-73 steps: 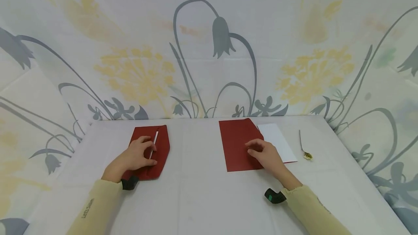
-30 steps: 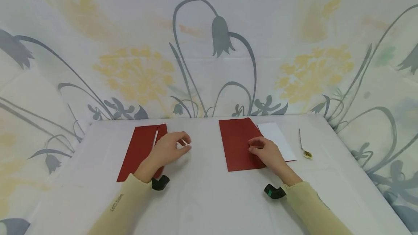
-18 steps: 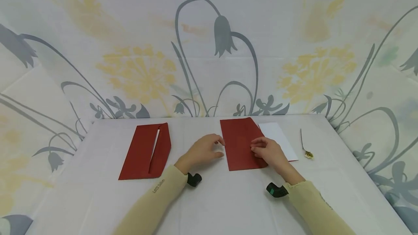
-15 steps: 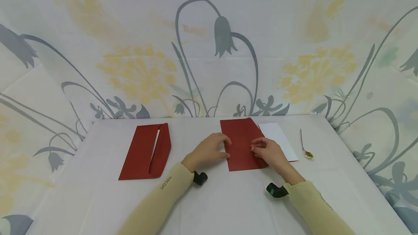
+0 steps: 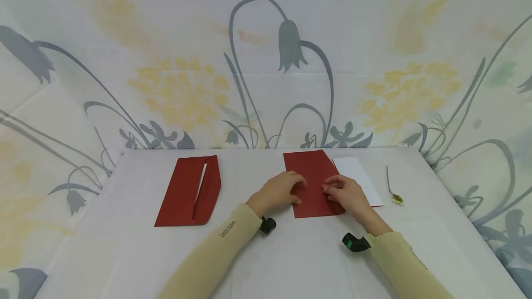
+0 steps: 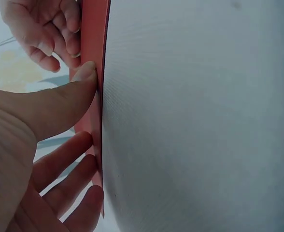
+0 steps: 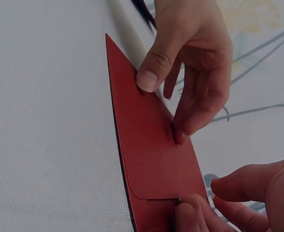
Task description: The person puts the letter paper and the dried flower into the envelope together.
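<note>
A red envelope lies on the white-covered table, its flap side to the right. My left hand rests on its left part, thumb and bent fingertips touching the paper and spread apart. At the envelope's right side is my right hand, its fingers loosely bent at the edge of the pocket opening; no clear pinch shows. Partly behind the right hand lies a white card with a red edge under its lower corner. The underside of the envelope is hidden.
Another red envelope lies at left, a white strip showing in its opening. A dried flower on a thin stem lies at far right. Behind the table hangs a flower-printed cloth; wrist cameras sit by the sleeves.
My left hand has left the left envelope and moved right, coming down onto the other red envelope. The right hand stays at that envelope with barely any shift.
</note>
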Demonstrator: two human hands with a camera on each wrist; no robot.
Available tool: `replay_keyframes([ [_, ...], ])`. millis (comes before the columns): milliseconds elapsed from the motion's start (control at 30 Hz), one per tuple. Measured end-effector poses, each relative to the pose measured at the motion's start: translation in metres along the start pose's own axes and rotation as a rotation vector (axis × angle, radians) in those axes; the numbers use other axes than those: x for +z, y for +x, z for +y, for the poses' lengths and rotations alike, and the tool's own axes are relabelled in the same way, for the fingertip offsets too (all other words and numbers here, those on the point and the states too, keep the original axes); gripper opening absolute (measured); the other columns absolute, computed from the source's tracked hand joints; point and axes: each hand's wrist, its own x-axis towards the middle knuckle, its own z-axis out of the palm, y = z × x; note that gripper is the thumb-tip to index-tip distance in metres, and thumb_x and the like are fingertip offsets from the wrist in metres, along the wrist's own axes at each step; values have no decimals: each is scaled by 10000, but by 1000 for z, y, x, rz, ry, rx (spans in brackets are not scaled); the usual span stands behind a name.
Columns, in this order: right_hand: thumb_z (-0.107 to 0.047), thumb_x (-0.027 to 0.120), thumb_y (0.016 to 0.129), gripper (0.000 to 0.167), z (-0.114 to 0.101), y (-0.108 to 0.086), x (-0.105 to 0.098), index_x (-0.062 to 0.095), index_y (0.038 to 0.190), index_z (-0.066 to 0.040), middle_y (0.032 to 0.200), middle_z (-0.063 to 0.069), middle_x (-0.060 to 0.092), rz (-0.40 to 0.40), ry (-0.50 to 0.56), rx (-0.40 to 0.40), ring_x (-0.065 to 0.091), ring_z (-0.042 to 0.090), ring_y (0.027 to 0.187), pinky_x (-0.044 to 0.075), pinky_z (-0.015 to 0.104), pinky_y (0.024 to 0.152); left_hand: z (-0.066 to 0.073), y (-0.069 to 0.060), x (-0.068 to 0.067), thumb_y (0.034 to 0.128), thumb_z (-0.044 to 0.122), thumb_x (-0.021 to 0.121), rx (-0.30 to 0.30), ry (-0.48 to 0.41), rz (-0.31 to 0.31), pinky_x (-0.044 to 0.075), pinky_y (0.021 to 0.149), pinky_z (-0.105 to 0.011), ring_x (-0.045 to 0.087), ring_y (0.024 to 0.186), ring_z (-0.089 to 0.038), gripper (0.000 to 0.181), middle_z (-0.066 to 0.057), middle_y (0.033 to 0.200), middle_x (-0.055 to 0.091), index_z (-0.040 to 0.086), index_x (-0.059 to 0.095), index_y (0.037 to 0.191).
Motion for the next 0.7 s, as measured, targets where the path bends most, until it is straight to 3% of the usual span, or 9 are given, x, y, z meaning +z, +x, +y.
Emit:
replay_keyframes([
  [400, -170, 631, 977, 336, 2, 2, -9, 579, 1228, 48, 1186, 144, 674, -46, 80, 33, 638, 162, 995, 518, 236, 844, 2, 3, 1, 859, 279, 803, -17, 30, -5, 472, 953, -282, 536, 1157, -106, 401, 64, 1270, 568, 218, 646, 1223],
  [700, -198, 597, 997, 361, -14, -1, -12, 528, 1265, 33, 1203, 147, 620, -127, 90, 84, 608, 234, 1080, 510, 344, 918, 2, 3, 1, 865, 268, 795, -30, 34, -18, 467, 973, -298, 532, 1173, -122, 399, 50, 1280, 563, 209, 648, 1231],
])
